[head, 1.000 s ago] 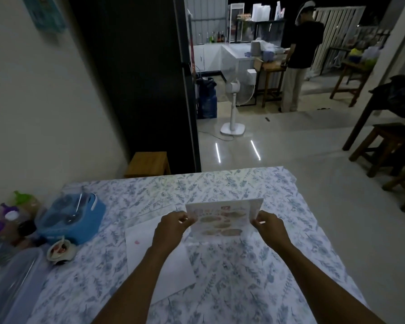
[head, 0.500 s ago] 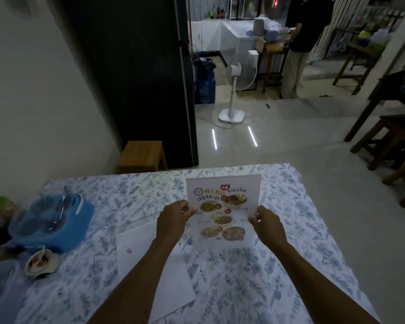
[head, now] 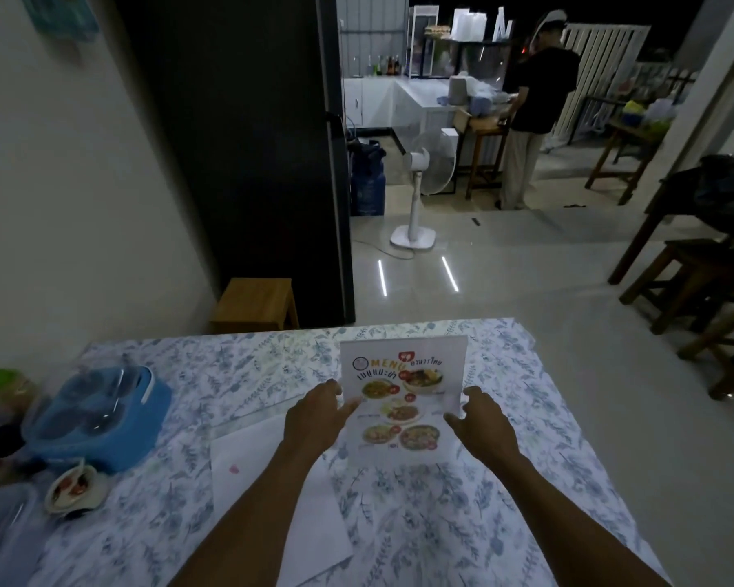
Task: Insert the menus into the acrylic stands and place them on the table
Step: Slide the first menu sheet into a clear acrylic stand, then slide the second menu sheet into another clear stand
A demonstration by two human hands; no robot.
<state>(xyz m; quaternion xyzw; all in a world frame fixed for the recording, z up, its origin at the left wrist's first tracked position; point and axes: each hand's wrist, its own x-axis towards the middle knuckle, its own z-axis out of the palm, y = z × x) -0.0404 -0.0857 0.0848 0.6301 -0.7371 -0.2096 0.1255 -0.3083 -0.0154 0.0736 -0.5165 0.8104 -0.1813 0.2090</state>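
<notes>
A menu with food photos sits in a clear acrylic stand [head: 403, 400], which stands upright on the table with the floral cloth [head: 505, 480], near its far edge. My left hand [head: 314, 417] grips the stand's left edge. At the right edge my right hand [head: 479, 421] holds on, thumb in front and fingers behind. Flat on the cloth by my left forearm lie white sheets [head: 268, 493]; their printed sides are hidden. A clear flat piece [head: 246, 410] shows at their far edge.
On the table's left stand a blue container with a clear lid [head: 98, 417], a small bowl [head: 75, 489], bottles and a clear box. Beyond the table are a wooden stool [head: 255, 302], a dark tall cabinet, a standing fan [head: 416, 197], a person at a counter and wooden stools at the right.
The menu stand went from tilted flat in both hands to upright, facing me. It moved a little farther out on the table. My fingers have loosened along its edges.
</notes>
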